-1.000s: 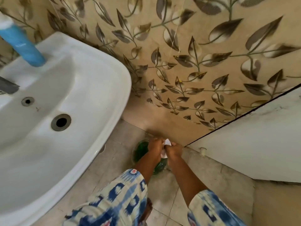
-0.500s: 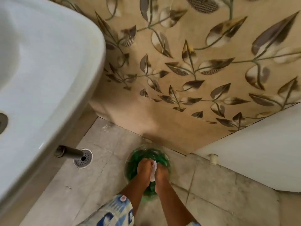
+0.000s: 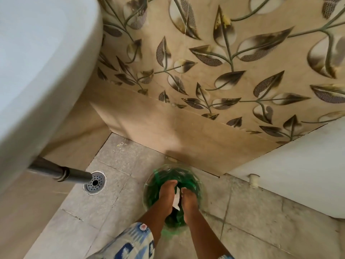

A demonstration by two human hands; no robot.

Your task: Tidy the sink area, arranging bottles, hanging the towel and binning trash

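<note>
A small round bin with a green liner (image 3: 158,182) stands on the floor against the tiled wall. Both my hands are down inside its mouth. My left hand (image 3: 167,193) and my right hand (image 3: 189,200) press together on a crumpled white piece of paper trash (image 3: 177,200) held between them. Only a strip of the paper shows between the hands. The white sink (image 3: 37,71) overhangs at the upper left; bottles and towel are out of view.
A grey drain pipe (image 3: 71,175) runs from under the sink to a round floor drain (image 3: 94,183) left of the bin. A white door or panel (image 3: 291,172) with a small stopper (image 3: 254,180) stands at the right. Leaf-patterned wall tiles (image 3: 224,62) lie behind.
My view has dropped and swung right, so the sink basin and blue bottle left the frame. My hands have gone lower into the green bin with the white paper between them.
</note>
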